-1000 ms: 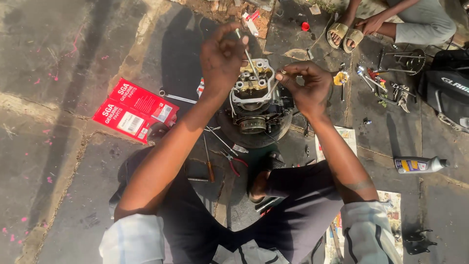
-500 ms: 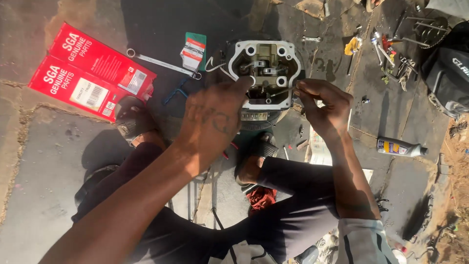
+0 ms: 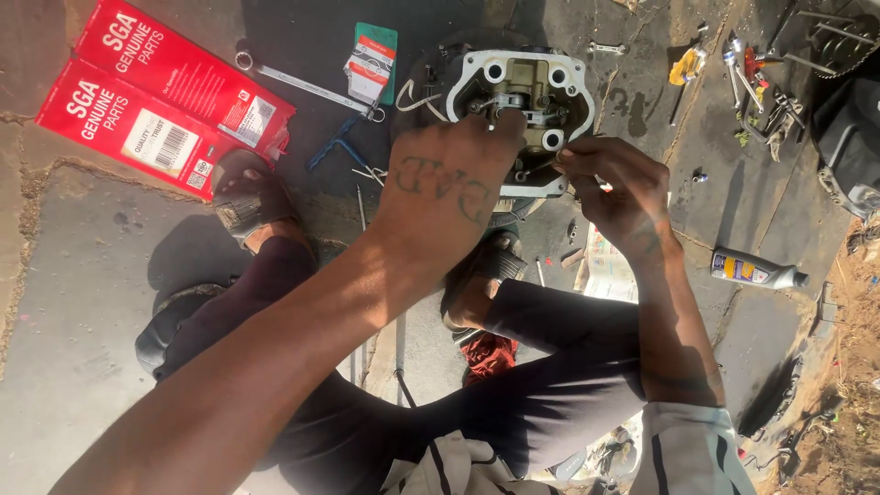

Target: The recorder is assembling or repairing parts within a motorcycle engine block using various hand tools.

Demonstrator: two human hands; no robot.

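Note:
A grey metal engine cylinder head (image 3: pixel 559 78) stands on the ground between my feet, its open top facing me. My left hand (image 3: pixel 449 188), with a tattoo across its back, reaches over the near side of the head. Its fingertips are closed on a small metal rocker part in the middle. My right hand (image 3: pixel 616 188) is just right of the head. Its fingers pinch a thin dark tool (image 3: pixel 541 165) whose tip points into the head's right side. The left hand hides the near half of the head.
Two red cardboard boxes (image 3: pixel 156 101) lie at the top left, with a long spanner (image 3: pixel 302 84), a green and white packet (image 3: pixel 371 62) and a blue tool (image 3: pixel 335 151) beside them. Loose tools (image 3: pixel 756 78) lie at the top right; a small oil bottle (image 3: pixel 756 270) lies right.
My left hand has come down from above the head onto its middle. My right hand has shifted to the head's right side. The view has moved closer over the head.

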